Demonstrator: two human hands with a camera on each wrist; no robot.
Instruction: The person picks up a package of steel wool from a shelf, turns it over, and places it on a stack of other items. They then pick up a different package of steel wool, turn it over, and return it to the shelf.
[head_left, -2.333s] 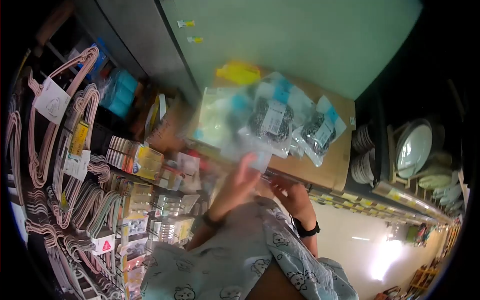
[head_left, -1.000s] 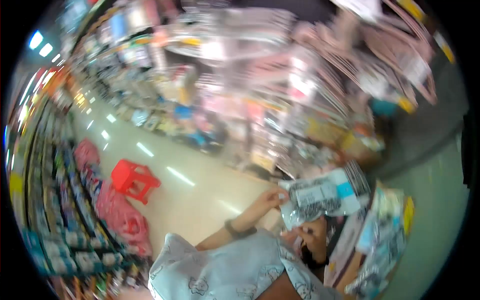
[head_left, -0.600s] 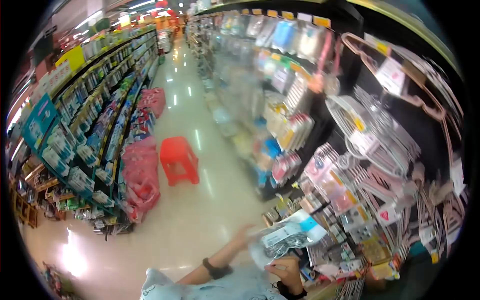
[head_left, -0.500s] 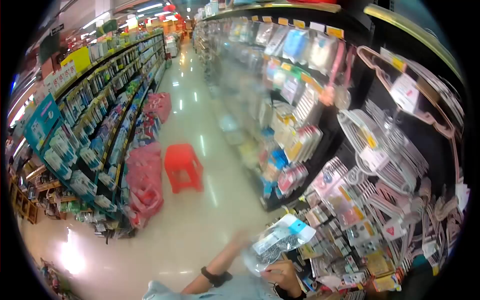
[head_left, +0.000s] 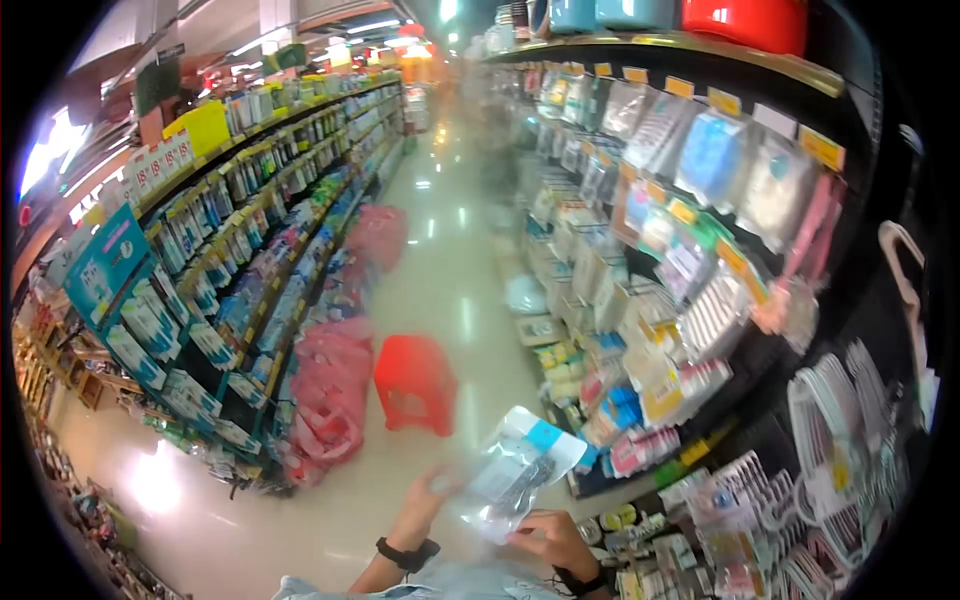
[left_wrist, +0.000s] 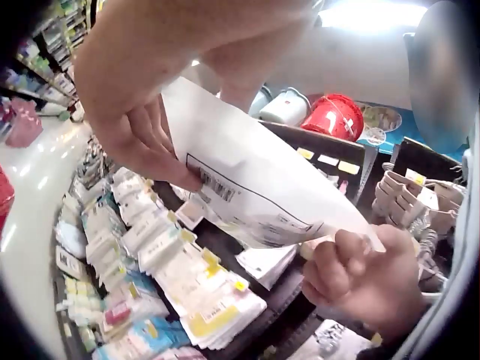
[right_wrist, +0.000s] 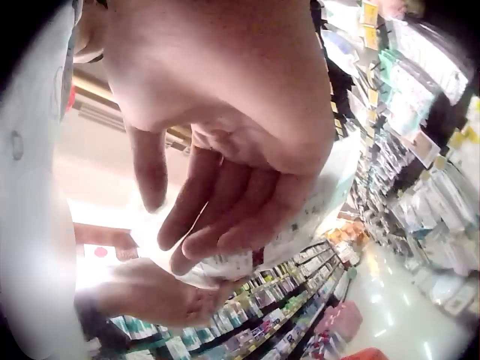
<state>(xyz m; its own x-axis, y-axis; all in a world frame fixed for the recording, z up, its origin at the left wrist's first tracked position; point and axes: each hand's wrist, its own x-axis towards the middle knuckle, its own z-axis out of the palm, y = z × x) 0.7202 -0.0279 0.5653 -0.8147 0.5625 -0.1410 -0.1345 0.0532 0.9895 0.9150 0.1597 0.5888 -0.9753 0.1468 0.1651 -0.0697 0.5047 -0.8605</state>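
A person stands in a shop aisle and holds up a clear packet [head_left: 520,470]. It is low in the head view, just beside the bottom of the right shelves [head_left: 640,300]. The packet is a see-through bag with a blue tag at its top corner. Inside it sits something dark and grey, too blurry to name. Its back is white with a bar code on it.

The left hand [head_left: 428,492] grips the left edge of the packet. In the left wrist view its fingertips press on the white back, right by the bar code. The right hand [head_left: 548,538] pinches the bottom corner of the packet with curled fingers. Each wrist wears a dark band.

On the shiny floor [head_left: 440,270], in the middle of the aisle, stands a red stool [head_left: 415,383]. Just beside it, at the foot of the left shelves [head_left: 230,270], lie fat pink bags [head_left: 330,395]. They bulge, but I cannot see what is in them. The left shelves are packed with rows of small boxes and tubes.

The right shelves are full of small hanging packs. On their top edge stand a red tub [head_left: 745,18] and blue tubs [head_left: 600,12] — what they hold is hidden from here. Near the right edge of the head view hang white hangers [head_left: 850,420], bunched close together.
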